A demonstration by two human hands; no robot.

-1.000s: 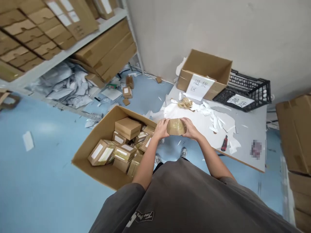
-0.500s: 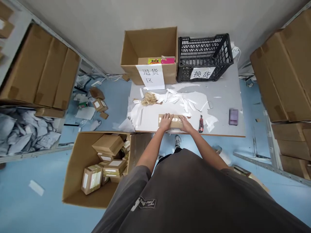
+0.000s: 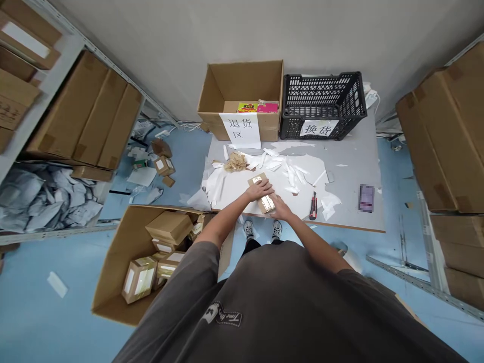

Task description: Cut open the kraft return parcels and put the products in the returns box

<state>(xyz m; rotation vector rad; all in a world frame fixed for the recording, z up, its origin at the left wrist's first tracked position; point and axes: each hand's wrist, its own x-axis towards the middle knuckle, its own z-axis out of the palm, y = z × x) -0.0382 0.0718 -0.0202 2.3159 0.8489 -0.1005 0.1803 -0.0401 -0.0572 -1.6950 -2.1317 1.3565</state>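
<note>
A small brown cardboard box [image 3: 267,203] with shiny, light patches on top lies aslant near the front edge of the table. My left hand [image 3: 260,189] is laid across its middle, fingers over the top face. At the box's right side, toward the near end, my right hand [image 3: 280,207] grips it; some of those fingertips are hidden. To the right, a red and black utility knife [image 3: 313,205] rests on the table. Torn white paper scraps [image 3: 291,171] and a crumpled wad of brown tape [image 3: 235,162] lie beyond the box.
At the table's back stand an open carton [image 3: 214,121] holding colourful packets and a black plastic crate [image 3: 295,130], both with paper signs. A phone-like item [image 3: 366,197] lies at right. On the floor at left, a large carton [image 3: 109,252] holds several parcels. Loaded shelves flank both sides.
The box has turned from lying along the table edge to a slant, its left end swung away from me. My hands have shifted with it, and the left now crosses its middle.
</note>
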